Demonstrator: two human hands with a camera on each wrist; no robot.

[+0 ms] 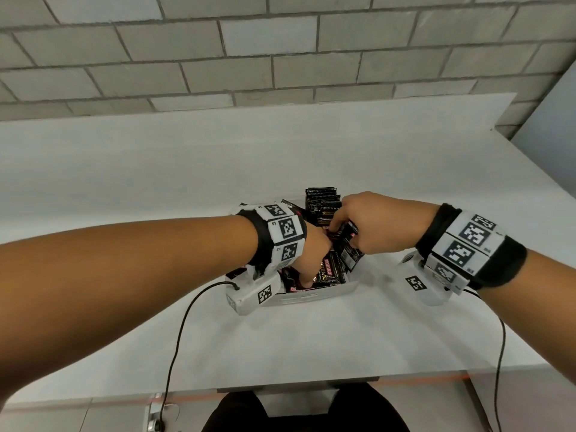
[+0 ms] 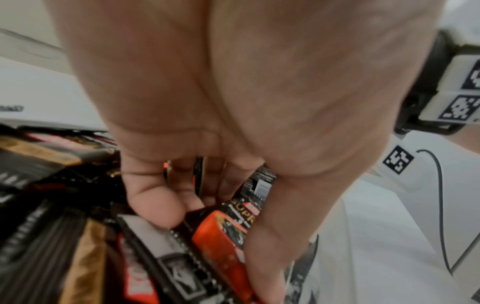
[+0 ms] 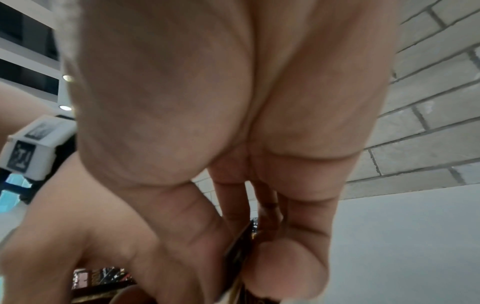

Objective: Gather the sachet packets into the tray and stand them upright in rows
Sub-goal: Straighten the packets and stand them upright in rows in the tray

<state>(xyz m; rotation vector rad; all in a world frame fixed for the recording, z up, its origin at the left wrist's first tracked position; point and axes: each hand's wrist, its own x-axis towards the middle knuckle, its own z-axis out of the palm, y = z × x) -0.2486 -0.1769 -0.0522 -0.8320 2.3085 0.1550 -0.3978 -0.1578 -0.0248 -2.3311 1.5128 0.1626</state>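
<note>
While both hands work inside tray [image 1: 314,297] at table [image 1: 156,182] centre, I read sachets [image 1: 330,271] directly under them, near ones lying flat, far row [image 1: 322,199] upright. Left hand [image 1: 311,254] nearer flat pile, fingers curled round orange-black sachet [image 2: 221,238]. Right hand [image 1: 371,226] beside upright row, thumb and fingers pinching thin dark sachet [image 3: 240,246] edge-on.

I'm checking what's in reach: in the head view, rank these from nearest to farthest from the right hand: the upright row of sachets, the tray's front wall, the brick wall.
From the right hand:
1. Upright row of sachets, just left of the knuckles, at the tray's back.
2. Tray's front wall, below the hand, toward the person.
3. Brick wall, far behind the table.
</note>
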